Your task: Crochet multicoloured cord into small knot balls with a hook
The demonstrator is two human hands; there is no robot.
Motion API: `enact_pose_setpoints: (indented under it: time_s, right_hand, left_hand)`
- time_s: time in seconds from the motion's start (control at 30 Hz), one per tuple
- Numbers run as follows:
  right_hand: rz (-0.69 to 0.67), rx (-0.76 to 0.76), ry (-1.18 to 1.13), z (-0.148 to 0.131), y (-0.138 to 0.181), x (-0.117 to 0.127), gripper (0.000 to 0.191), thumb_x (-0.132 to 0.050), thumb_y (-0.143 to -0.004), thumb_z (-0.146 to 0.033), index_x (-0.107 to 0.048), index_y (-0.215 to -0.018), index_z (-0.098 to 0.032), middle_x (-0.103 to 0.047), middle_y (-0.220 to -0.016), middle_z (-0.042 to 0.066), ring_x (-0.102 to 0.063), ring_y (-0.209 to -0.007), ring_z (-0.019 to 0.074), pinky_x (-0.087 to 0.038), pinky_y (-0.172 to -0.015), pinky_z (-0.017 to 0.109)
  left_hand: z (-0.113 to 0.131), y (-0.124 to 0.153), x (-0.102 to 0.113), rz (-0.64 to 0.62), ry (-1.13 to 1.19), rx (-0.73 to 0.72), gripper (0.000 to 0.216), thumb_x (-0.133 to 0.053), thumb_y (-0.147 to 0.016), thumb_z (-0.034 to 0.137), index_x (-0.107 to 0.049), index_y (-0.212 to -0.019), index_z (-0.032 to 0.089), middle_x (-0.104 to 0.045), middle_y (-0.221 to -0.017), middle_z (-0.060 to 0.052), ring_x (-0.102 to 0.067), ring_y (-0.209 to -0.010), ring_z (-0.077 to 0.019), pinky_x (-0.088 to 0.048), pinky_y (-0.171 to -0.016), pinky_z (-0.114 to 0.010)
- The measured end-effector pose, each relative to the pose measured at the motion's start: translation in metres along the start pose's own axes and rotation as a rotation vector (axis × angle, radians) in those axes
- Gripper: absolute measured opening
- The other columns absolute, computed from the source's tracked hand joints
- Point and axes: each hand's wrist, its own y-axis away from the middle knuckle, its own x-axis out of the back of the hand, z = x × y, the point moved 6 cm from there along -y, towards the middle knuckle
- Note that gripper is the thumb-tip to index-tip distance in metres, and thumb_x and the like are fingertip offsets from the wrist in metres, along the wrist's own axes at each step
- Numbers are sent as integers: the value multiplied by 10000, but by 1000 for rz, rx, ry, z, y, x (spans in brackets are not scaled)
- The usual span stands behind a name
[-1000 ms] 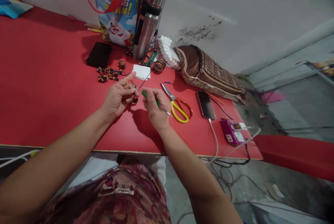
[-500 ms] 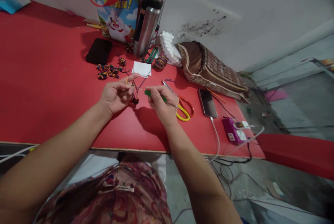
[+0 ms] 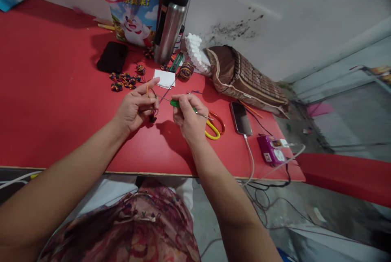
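Watching from beside the worktop, not much has moved in the last second, but the little stuff has. The right hand has drifted up toward 12 o'clock, so it now hides the blades of the scissors that were in plain view a second ago; only the yellow and red handles stick out at its 3 o'clock. Its fingers are closed around the green-handled tool, which lies flatter than before, green end pointing at 9 o'clock toward the other hand, thin metal end poking out at 3.

The left hand has barely shifted. Its fingers are pinched on the thread, with the index finger stretched out straight. That thread runs off toward 1 o'clock, to the spool by the flask. The small multicoloured knot used to sit between the two hands; now it hangs tucked right under the left hand, just above the red surface.

So my read: the thread has been pulled in a bit and the knot drawn closer to the pinch. The pile of finished knots at 11 o'clock looks untouched, and so does the phone.
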Motion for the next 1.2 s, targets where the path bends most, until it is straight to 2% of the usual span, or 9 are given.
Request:
enact_pose_setpoints:
  time_s: [0.13, 0.3, 0.4, 0.5, 0.63, 0.77, 0.9, 1.07, 1.2]
  right_hand:
    - [34, 47, 98, 0, 3, -2, 473, -798, -942, -705, -785, -980, -234, -604, -673, -63, -403, -461, 54, -342, -443, 228]
    - [70, 143, 229, 2, 10, -9, 451, -706, -1025, -677, -776, -1036, -231, -635, -713, -41, -532, -565, 88, -462, -558, 249]
    - [108, 241, 298, 3, 15, -14, 396, -658, -1078, -614, -769, -1056, -234, -681, -778, -13, -620, -675, 116, -532, -673, 277]
    - [76, 353, 386, -1, 20, -21, 357, -614, -1114, -562, -771, -1099, -242, -726, -854, 14, -668, -747, 138, -578, -769, 311]
    - [9, 359, 409, -3, 22, -23, 379, -601, -1115, -583, -784, -1178, -258, -731, -870, 21, -687, -763, 154, -597, -780, 329]
    - [4, 310, 388, -2, 20, -20, 371, -612, -1118, -565, -788, -1162, -242, -714, -829, -2, -669, -721, 133, -587, -758, 307]
    - [59, 339, 503, -3, 19, -20, 385, -566, -1138, -559, -768, -1085, -235, -743, -854, 14, -699, -754, 139, -600, -778, 300]
    - [2, 461, 523, -8, 23, -24, 323, -562, -1148, -513, -765, -1176, -262, -792, -999, 58, -746, -896, 178, -632, -886, 352]
    - [-34, 434, 503, -10, 23, -23, 398, -552, -1136, -583, -779, -1178, -258, -782, -940, 48, -726, -821, 173, -633, -833, 359]
  left_hand:
    - [3, 4, -4, -1, -154, -128, 708, -769, -752, 40, -769, -1453, 141, -724, -637, -12, -476, -485, -97, -236, -450, -202]
    - [1, 10, -8, 14, -155, -135, 756, -768, -768, 8, -747, -1510, 153, -724, -644, 0, -460, -485, -86, -284, -473, -192]
    - [-2, 8, -8, 27, -79, -102, 826, -753, -756, -20, -697, -1564, 141, -711, -633, 17, -476, -481, -79, -309, -470, -169]
    - [-6, 3, -4, 33, 29, -7, 831, -712, -738, -20, -687, -1559, 105, -669, -590, 25, -455, -447, -72, -274, -430, -150]
    - [-8, 0, 0, 45, 93, 109, 847, -647, -691, -22, -701, -1532, 68, -639, -554, 13, -420, -407, -64, -226, -398, -138]
    - [-2, 4, -3, 33, 32, 3, 881, -676, -685, -32, -689, -1558, 85, -651, -574, 22, -489, -449, -78, -276, -418, -139]
    - [-1, 8, -9, 14, -51, -96, 850, -711, -711, -36, -711, -1546, 124, -665, -589, 37, -451, -462, -68, -318, -452, -138]
    - [-11, 5, -7, 67, 100, 67, 827, -661, -711, -48, -683, -1532, 52, -628, -574, 35, -474, -434, -71, -273, -401, -145]
    - [-9, 5, -5, 75, 170, 148, 802, -616, -714, -62, -684, -1507, 29, -616, -580, 17, -492, -436, -77, -280, -380, -137]
